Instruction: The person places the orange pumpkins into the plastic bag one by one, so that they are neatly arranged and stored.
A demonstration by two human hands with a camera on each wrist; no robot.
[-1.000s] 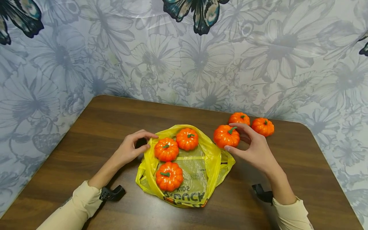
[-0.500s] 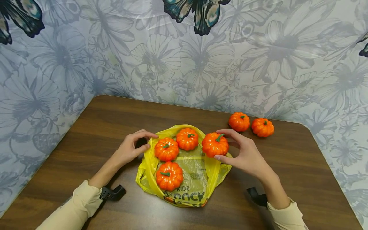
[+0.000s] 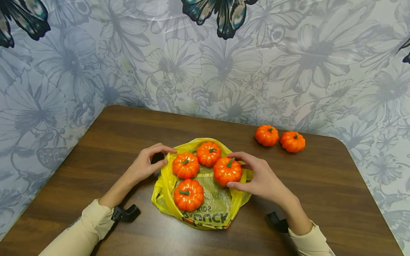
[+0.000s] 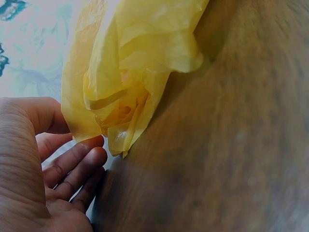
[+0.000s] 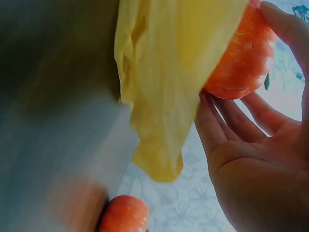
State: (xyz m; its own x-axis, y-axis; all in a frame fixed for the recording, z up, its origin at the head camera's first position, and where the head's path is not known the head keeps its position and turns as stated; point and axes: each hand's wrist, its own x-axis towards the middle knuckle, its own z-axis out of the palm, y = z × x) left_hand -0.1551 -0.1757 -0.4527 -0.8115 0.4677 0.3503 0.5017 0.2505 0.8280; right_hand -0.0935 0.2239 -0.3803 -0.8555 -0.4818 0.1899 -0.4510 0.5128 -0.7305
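In the head view a yellow plastic bag [image 3: 208, 221] lies on the table with its mouth spread wide. Three small orange pumpkins with green stems sit inside: a left one [image 3: 185, 165], a back one [image 3: 209, 154] and a front one [image 3: 189, 195]. My left hand [image 3: 150, 161] pinches the bag's left rim between thumb and fingers; in the left wrist view the yellow plastic [image 4: 145, 48] hides part of the fingers. My right hand [image 3: 259, 176] grips another pumpkin [image 3: 227, 171] over the bag's right side. The right wrist view shows this pumpkin partly behind yellow plastic [image 5: 164, 96].
Two more orange pumpkins, one [image 3: 267, 135] beside the other [image 3: 293, 142], stand at the back right of the brown wooden table [image 3: 320, 199]. A flower-patterned wall [image 3: 224, 71] rises behind the table. Both wrists carry black straps [image 3: 125, 213].
My right hand has carried its pumpkin left and towards me, from beside the bag to over its open mouth. The bag's right side has shifted inward. My left hand has stayed in place.
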